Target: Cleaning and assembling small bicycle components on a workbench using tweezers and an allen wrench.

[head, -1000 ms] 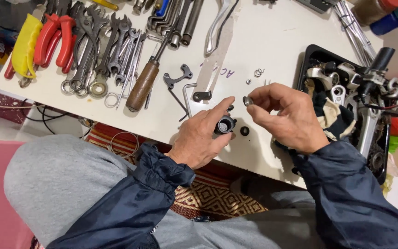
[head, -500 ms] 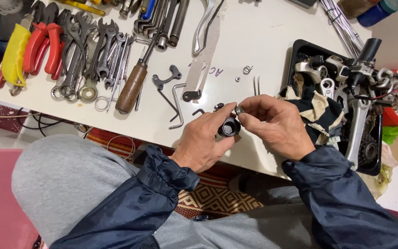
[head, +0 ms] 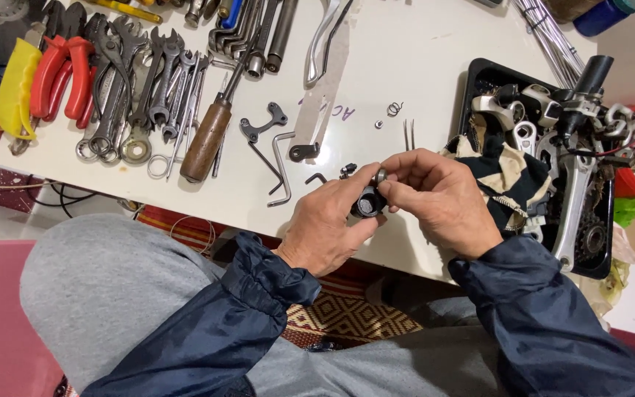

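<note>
White table (head: 435, 81) fills the upper part of the frame, crowded with tools. At upper left lie red-handled pliers (head: 60, 73), then a row of wrenches (head: 141, 88) and a wooden-handled screwdriver (head: 206, 140). Near the middle sit bent hex keys (head: 281, 165). Just right of them, at centre frame, the left hand (head: 328, 228) has its fingers closed around a small black cylindrical part (head: 369, 202), while the right hand (head: 442, 202) pinches a small metal ring (head: 381, 176) at its top, touching it. At right, a black tray (head: 479, 77) holds bicycle parts and a striped rag (head: 508, 184).
</note>
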